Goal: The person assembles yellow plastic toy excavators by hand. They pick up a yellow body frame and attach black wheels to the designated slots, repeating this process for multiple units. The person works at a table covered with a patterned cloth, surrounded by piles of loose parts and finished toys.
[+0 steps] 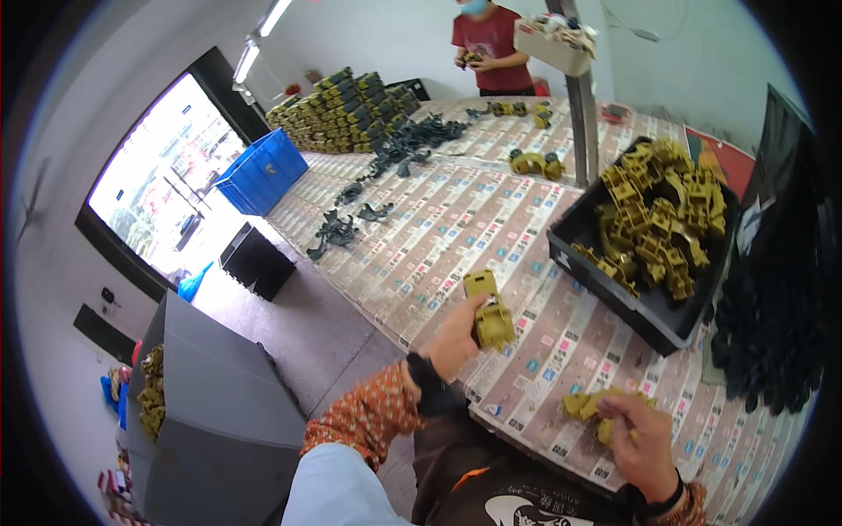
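My left hand (456,339) is closed round an olive-yellow moulded plastic part (489,317), held up over the table's near edge. The part is blocky, with a flat upper end and recesses lower down. Toward the lower right, my right hand (638,445) has its fingers bent over another olive-yellow plastic part (581,405) lying low at the tabletop. Those fingers cover much of that part, so its full shape is hidden.
A black crate (614,302) heaped with olive-yellow parts stands at the right, beside hanging dark pieces (763,342). Dark curved pieces (333,232) lie across the patterned table (456,237). Stacked parts (338,114), a blue bin (263,171), a post (581,123) and a co-worker (504,53) are farther off.
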The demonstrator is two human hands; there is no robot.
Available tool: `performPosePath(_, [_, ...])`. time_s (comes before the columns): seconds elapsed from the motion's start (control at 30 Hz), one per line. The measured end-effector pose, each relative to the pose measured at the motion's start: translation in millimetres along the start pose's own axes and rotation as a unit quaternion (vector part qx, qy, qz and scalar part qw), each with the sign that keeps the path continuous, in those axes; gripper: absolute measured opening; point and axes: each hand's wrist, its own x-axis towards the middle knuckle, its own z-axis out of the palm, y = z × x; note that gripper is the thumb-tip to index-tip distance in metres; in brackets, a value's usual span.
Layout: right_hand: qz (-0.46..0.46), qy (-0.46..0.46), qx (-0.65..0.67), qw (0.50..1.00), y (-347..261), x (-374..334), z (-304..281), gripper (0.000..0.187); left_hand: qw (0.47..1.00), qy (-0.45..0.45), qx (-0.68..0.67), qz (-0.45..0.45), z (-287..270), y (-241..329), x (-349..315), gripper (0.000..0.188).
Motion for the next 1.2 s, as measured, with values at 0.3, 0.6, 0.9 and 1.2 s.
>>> performPosePath(0.3, [0.103,0.053,-0.073,0.991,29.8,-53.4,-49.1,0.032,0.709,0.134,0.569,0.394,43.4,111.8,192.9,0.044])
performPosePath(0.6, [0.250,0.196,-0.014,0.948,11.7,-93.2,-92.0,0.027,0.953,-0.111,0.087,0.269,131.0,101.4,166.8,0.036])
performPosePath(0.9, [0.203,0.180,-0.098,0.958,53.8,-72.3,-97.5,0.024,0.519,-0.382,0.676,0.356,148.1,-67.3,-68.2,0.038])
performPosePath(1.2, [0.180,0.228,-0.433,0.853,138.4,-81.1,-173.4,0.019,0.582,-0.415,0.699,0.022,181.0,-92.4,-30.7,0.057])
